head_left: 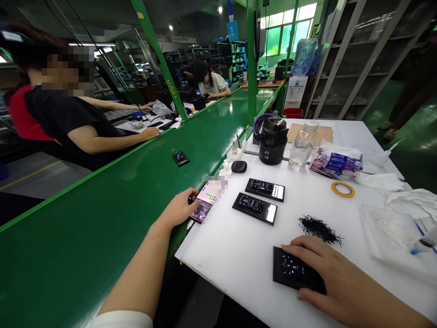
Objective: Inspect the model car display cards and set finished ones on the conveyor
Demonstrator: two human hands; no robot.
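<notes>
Touching a phone (202, 212) — left hand (176, 208); floral pack (336, 163) reads "B…" — rest blurred.

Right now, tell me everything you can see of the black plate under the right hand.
The black plate looks like a flat, stiff rectangle with a fine woven-looking pattern. A dark, glossy, raised piece shaped like a small car sits on it, catching bright reflections. The plate lies flat on the white tabletop, on the near side of the pile of black strips. The right hand spans it, fingers at its far edge, thumb at its near edge, hiding its right end.
</notes>
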